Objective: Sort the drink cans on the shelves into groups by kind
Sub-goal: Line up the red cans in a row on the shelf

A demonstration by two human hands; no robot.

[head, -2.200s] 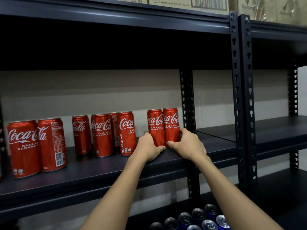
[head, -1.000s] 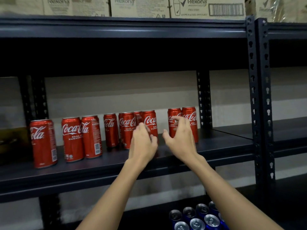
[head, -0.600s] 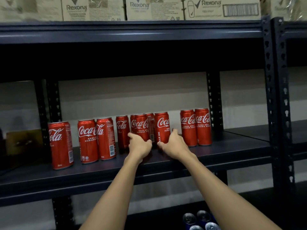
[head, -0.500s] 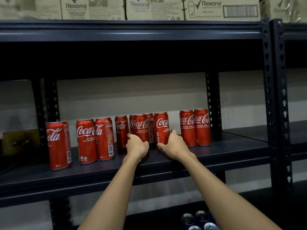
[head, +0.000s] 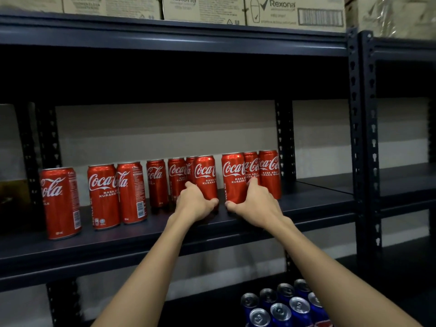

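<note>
Several red Coca-Cola cans stand upright in a row on the dark middle shelf [head: 318, 201]. My left hand [head: 195, 204] grips the base of one red can [head: 205, 175] near the row's middle. A little to the right, my right hand [head: 256, 202] grips another red can [head: 232, 177], which stands just left of two more red cans [head: 269, 172] by the rear post. A small gap separates the two held cans. Further left stand a pair of cans [head: 115, 194] and a single can [head: 60, 201].
Blue cans with silver tops [head: 280, 305] are grouped on the lower shelf at the bottom right. Cardboard Rexona boxes [head: 295, 10] line the top shelf. A perforated upright post [head: 363, 138] divides this bay from the bare shelf [head: 401, 178] on the right.
Both hands left the right-hand pair of cans and moved to the middle cluster. The right hand has since pulled one can rightward, beside that pair, while the left hand took a neighbouring can.
</note>
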